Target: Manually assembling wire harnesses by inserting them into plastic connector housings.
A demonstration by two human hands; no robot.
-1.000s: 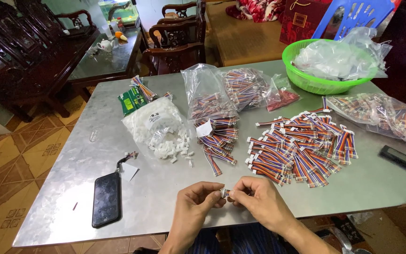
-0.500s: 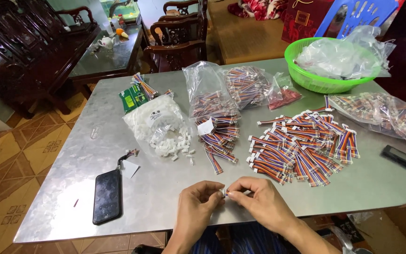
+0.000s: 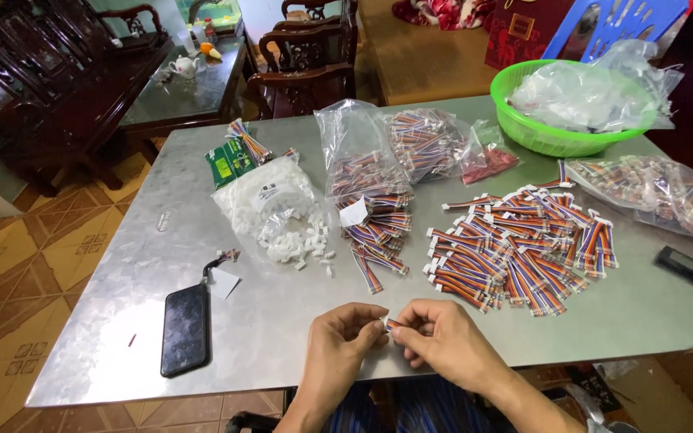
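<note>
The table [image 3: 122, 321] is dull, mottled sheet metal. The phone [image 3: 184, 329] is glossy black; the far-right basket [image 3: 523, 132] is smooth green plastic; the bags [image 3: 354, 132] are clear, crinkled film.

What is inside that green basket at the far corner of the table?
The green basket holds crumpled clear plastic bags piled above its rim. Whatever lies beneath or inside them is covered and cannot be made out.

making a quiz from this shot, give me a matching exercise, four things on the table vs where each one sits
Things:
1. black phone
2. green basket
3. white connector pile
4. loose ribbon cable pile

Places:
A. far right corner of the table
B. right of centre, ahead of the right hand
C. near left edge of the table
D. left of centre, spilling from a clear bag

Pairs: 1-C, 2-A, 3-D, 4-B
</note>
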